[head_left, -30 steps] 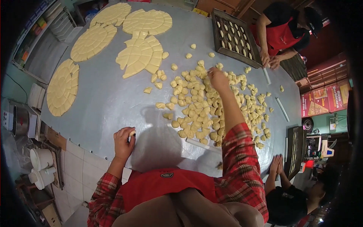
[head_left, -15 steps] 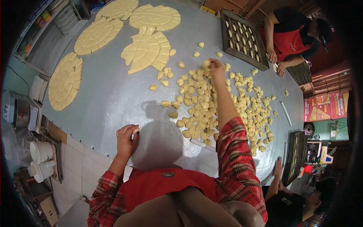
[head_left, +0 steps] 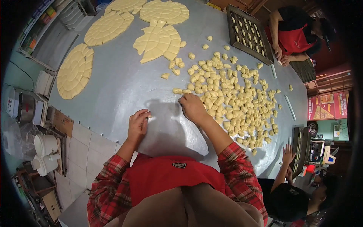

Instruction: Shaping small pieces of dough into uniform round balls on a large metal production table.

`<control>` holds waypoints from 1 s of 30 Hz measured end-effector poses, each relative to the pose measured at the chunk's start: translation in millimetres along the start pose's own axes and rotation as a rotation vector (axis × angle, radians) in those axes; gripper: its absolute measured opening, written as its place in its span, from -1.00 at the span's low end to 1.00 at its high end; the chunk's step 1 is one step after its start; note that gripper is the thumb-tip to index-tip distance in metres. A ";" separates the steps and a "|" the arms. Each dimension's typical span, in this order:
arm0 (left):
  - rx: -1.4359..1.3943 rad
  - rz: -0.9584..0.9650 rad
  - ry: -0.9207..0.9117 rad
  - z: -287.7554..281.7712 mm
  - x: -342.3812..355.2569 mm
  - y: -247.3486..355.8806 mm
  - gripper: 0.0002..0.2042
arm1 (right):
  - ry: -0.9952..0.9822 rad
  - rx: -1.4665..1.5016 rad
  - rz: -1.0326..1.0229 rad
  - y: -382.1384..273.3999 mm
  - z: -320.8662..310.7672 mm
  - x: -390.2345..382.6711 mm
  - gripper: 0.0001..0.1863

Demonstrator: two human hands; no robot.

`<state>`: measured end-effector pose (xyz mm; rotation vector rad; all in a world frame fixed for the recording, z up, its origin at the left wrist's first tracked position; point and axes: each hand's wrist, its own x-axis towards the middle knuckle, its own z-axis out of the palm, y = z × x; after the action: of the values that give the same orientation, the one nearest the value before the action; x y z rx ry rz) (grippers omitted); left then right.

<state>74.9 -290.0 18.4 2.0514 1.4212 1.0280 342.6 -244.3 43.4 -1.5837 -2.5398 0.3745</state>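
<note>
My left hand [head_left: 138,125] is over the near left part of the metal table, its fingers curled in a pinch. A small pale bit of dough [head_left: 149,116] shows at the fingertips. At the near left edge of a spread of yellow dough pieces [head_left: 219,87] is my right hand [head_left: 193,109]. Its fingers are bent downward and closed, and whatever they hold is hidden under them. Just beyond its knuckles lie two loose dough lumps [head_left: 177,90]. Farther off, a flat dough round [head_left: 160,41] is scored into segments, with part of it gone.
More scored rounds [head_left: 75,70] lie at the table's [head_left: 113,90] far left. A tray of shaped dough [head_left: 249,34] stands at the far right beside a co-worker [head_left: 291,34]. Another person [head_left: 291,196] is at the near right by a second tray [head_left: 300,149]. A pale rod [head_left: 290,108] lies at right.
My right hand has come back from the far side of the dough pieces to their near left edge. My left hand has moved slightly right and up. The view has shifted a little.
</note>
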 end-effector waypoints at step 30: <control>0.014 -0.009 -0.244 24.8 272.3 -143.8 -0.70 | 0.717 0.035 0.343 -42.3 -2.1 55.9 -0.62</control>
<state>61.4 17.4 -10.2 2.0959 1.3139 0.7351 281.8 -211.7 55.6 -1.7329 -1.7267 -0.1143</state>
